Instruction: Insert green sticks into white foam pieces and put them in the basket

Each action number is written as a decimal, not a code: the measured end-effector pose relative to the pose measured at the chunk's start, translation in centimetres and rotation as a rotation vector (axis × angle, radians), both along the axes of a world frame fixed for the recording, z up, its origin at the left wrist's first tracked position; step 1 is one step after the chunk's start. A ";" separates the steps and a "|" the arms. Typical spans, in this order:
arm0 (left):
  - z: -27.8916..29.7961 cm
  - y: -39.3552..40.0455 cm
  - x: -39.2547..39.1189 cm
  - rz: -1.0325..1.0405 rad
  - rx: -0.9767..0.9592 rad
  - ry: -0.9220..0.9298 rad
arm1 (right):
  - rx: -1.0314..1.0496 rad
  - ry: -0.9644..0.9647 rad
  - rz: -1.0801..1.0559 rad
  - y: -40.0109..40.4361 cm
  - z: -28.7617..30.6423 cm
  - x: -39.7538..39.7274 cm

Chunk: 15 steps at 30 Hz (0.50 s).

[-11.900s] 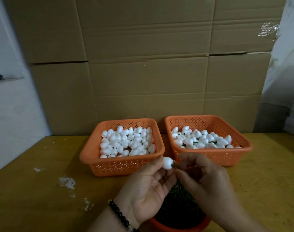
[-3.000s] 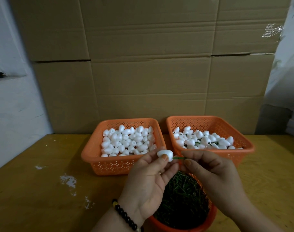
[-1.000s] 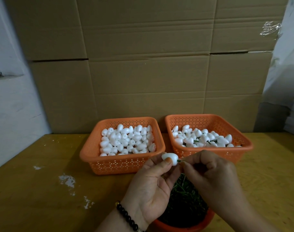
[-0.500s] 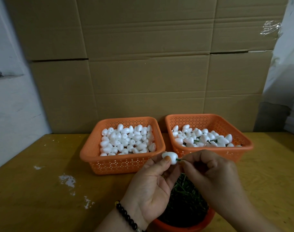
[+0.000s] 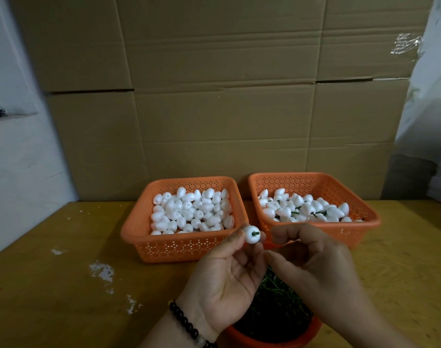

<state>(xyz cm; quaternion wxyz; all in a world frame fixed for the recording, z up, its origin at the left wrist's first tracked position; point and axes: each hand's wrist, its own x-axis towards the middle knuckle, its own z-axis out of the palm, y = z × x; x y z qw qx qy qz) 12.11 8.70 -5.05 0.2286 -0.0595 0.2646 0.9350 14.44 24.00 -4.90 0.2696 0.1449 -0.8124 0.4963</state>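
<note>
Pinching a foam piece (image 5: 252,234) above the basket rims, left hand (image 5: 224,280) grips; right hand (image 5: 312,259) curls empty.

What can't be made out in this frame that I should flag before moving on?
- Head view: how deep the green stick sits in the foam piece; the foam hides it.
- Right hand: whether its curled fingers hold anything; the hand's back blocks the grip.
- Stick container: near rim cut by the bottom edge, contents partly behind both hands.
- Right basket: count of finished pieces; too small and piled.
</note>
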 end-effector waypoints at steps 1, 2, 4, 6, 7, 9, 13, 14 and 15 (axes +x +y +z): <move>0.0 0.0 0.0 -0.004 0.015 -0.012 | -0.003 -0.009 0.000 0.0 0.0 0.0; 0.0 0.1 0.0 -0.009 0.029 -0.018 | -0.013 -0.018 0.004 0.1 0.0 -0.1; 0.1 0.2 0.0 -0.013 0.048 -0.025 | -0.038 -0.030 0.017 0.1 -0.1 -0.2; 0.2 0.3 0.0 -0.010 0.065 -0.036 | -0.069 -0.044 0.028 0.1 0.0 -0.2; 0.2 0.3 0.0 -0.010 0.077 -0.042 | -0.090 -0.052 0.036 0.1 0.0 -0.3; 0.3 0.2 0.0 -0.014 0.099 -0.043 | -0.120 -0.064 0.051 0.1 0.0 -0.3; 0.4 0.2 0.1 0.003 0.108 -0.033 | -0.142 -0.079 0.057 0.2 -0.1 -0.4; 0.3 0.2 0.1 0.016 0.108 -0.034 | -0.142 -0.078 0.056 0.2 -0.2 -0.4; 0.3 0.2 0.0 0.030 0.110 -0.033 | -0.134 -0.075 0.053 0.2 -0.2 -0.4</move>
